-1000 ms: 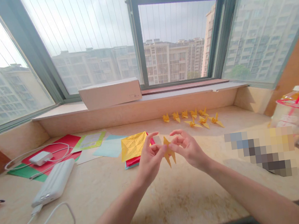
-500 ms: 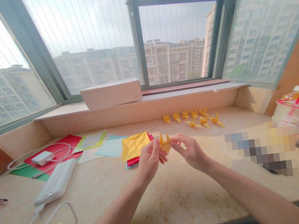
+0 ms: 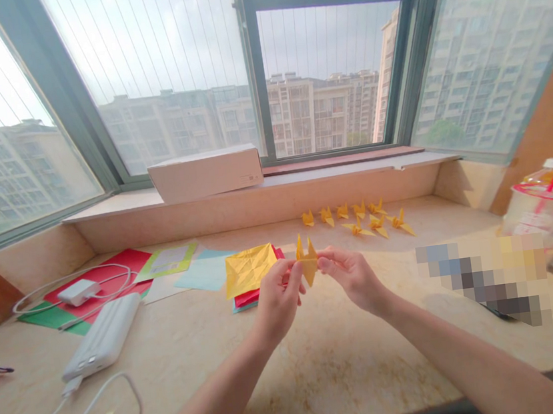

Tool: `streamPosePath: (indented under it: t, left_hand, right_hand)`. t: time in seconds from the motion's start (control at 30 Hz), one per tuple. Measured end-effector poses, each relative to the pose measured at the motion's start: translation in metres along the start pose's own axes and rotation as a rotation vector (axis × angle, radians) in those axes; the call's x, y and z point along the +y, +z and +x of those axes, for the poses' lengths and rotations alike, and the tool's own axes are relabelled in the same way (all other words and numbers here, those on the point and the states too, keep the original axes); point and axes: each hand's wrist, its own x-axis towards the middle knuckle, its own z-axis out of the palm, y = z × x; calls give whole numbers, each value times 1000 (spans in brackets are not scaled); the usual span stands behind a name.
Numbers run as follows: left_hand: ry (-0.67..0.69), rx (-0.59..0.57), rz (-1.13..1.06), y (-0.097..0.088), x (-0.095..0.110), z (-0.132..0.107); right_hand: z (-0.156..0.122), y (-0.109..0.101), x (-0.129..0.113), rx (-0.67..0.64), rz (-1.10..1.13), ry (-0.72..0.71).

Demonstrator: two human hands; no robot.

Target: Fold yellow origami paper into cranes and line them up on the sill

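Both hands pinch a small folded yellow paper figure, the left hand from one side and the right hand from the other, and hold it in the air above the surface. The folded yellow paper figure is crisp and angular, with two sharp points rising upward and a narrow body tapering downward; fingertips cover its sides, so its lower folds are hard to make out. Just beside the left hand lies a creased yellow paper sheet with a faint sheen and a web of fold lines, resting on a red paper sheet. Beyond the hands, small yellow origami cranes stand in two loose rows near the wall below the windowsill. Farther left lie a pale blue paper sheet, a white power bank and a white charger on red and green paper. The mottled stone-like surface runs under everything. On the right, a clear plastic cup with a red rim is cut off by the frame edge, and a pixelated patch hides whatever lies there. A cardboard box sits on the windowsill.
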Motion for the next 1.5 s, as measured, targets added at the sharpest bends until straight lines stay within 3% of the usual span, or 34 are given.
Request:
streamPosePath:
  t: [0.3,0.53,0.83,1.27,1.5]
  left_hand:
    - [-31,29,-146,2,-3,3]
    - [-73,44,-112,1,-2,3]
    - [-52,77,-93,0,-3,3]
    - [-1,29,-128,1,1,0]
    - [-2,91,-94,2,3,2]
  right_hand:
    - [0,3,0,36,-54,-27]
    - [-1,3,7,123,-82,20]
    - [-2,3,1,108,-126,-29]
    - [0,2,8,163,-67,-15]
    - [0,2,7,163,-106,-29]
